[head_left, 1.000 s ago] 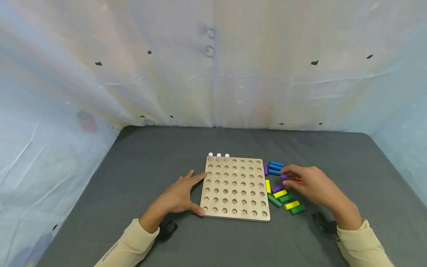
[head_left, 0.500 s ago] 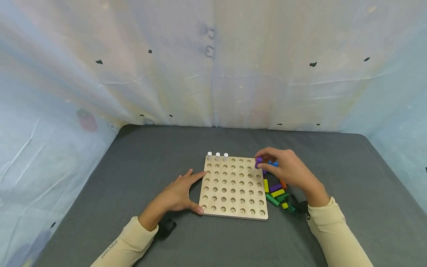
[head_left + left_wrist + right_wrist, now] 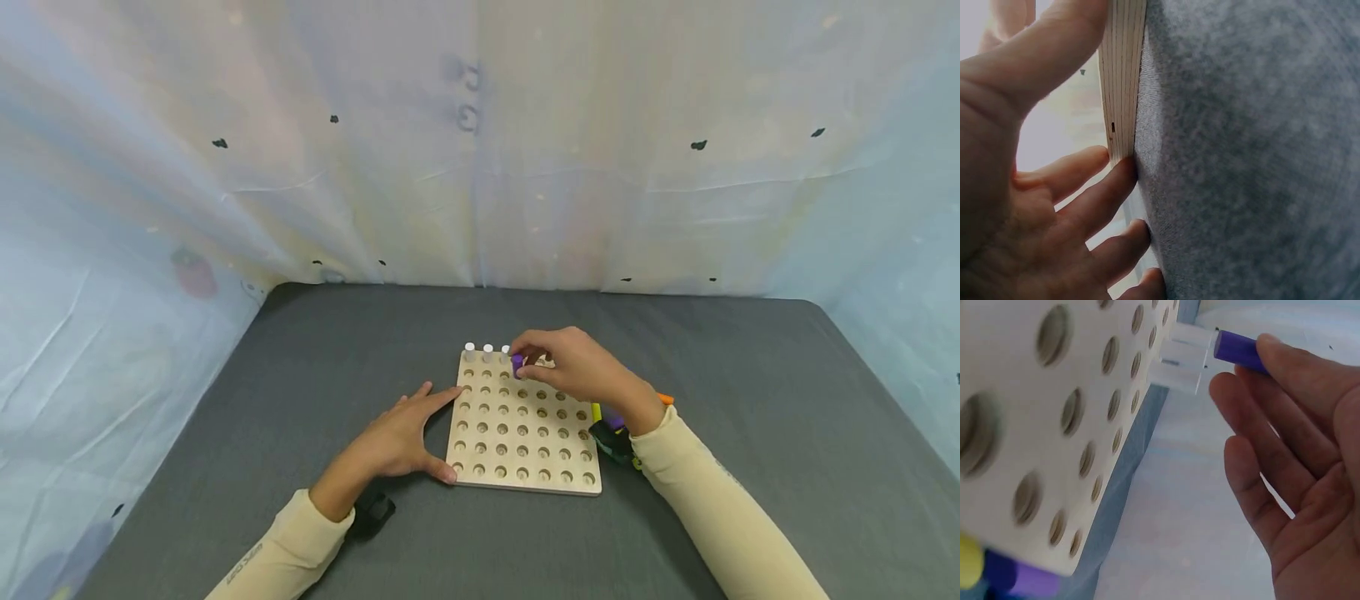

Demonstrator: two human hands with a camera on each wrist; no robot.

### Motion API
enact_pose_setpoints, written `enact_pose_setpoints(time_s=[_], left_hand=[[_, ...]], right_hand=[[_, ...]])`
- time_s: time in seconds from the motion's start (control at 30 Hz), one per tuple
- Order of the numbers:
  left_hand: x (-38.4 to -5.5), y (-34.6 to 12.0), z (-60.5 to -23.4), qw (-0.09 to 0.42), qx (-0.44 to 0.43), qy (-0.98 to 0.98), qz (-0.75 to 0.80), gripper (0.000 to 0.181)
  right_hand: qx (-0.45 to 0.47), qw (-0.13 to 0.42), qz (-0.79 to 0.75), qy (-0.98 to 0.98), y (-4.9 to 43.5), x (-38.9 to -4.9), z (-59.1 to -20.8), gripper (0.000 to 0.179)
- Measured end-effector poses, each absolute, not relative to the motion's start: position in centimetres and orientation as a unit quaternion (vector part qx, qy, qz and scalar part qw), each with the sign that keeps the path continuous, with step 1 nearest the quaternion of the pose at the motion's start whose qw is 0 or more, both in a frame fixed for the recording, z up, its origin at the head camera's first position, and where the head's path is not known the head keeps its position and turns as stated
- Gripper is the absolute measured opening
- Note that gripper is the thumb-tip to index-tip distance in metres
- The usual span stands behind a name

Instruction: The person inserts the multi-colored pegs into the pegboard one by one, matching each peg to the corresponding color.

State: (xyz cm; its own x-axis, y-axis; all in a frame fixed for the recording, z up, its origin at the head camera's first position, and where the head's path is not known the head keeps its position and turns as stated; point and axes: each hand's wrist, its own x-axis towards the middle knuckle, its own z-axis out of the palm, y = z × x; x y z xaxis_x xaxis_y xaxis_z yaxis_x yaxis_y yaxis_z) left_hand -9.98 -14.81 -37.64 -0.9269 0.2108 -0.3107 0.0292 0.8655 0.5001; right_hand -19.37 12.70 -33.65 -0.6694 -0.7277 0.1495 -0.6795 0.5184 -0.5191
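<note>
We see the left hand [image 3: 397,437] with its fingers spread and its thumb held wide of the forefinger, lying along the left side of the board [image 3: 532,487]. In the head view the thumb meets the near left corner and the forefinger tip touches the edge farther up. The left wrist view shows us these digits apart from each other, with fingertips at the board's layered edge; how hard they press, we cannot tell. The right hand [image 3: 573,362] is over the far part of the board, pinching the purple peg [image 3: 517,367] between its thumb and fingers. From the right wrist we see the thumb laid on that peg and the other visible fingers loosely bent, holding nothing else. The purple peg is clear of the board, its free end facing the holes, just right of the three white pegs [image 3: 487,354]. Those stand upright in the far row, beginning at the left corner. By the board's right side we see a yellow peg [image 3: 596,412], and farther right an orange peg [image 3: 665,399], partly hidden by the right forearm. All of this is on a grey cloth [image 3: 375,333], and we see cream sleeves [image 3: 292,546] on both arms.
</note>
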Motion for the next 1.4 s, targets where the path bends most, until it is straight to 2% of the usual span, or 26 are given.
enact_pose_setpoints(time_s=[0.47,1.4], left_hand=[[-10.0,-14.5,-37.5,0.184,0.06,0.95,0.244,0.118],[-9.3,-14.8,-37.2,0.173,0.06,0.947,0.264,0.119]], right_hand=[[-0.427,0.051,-0.279,0.859,9.6,-20.2,-34.4,0.029],[-0.412,0.017,-0.22,0.884,5.0,-20.6,-35.4,0.018]])
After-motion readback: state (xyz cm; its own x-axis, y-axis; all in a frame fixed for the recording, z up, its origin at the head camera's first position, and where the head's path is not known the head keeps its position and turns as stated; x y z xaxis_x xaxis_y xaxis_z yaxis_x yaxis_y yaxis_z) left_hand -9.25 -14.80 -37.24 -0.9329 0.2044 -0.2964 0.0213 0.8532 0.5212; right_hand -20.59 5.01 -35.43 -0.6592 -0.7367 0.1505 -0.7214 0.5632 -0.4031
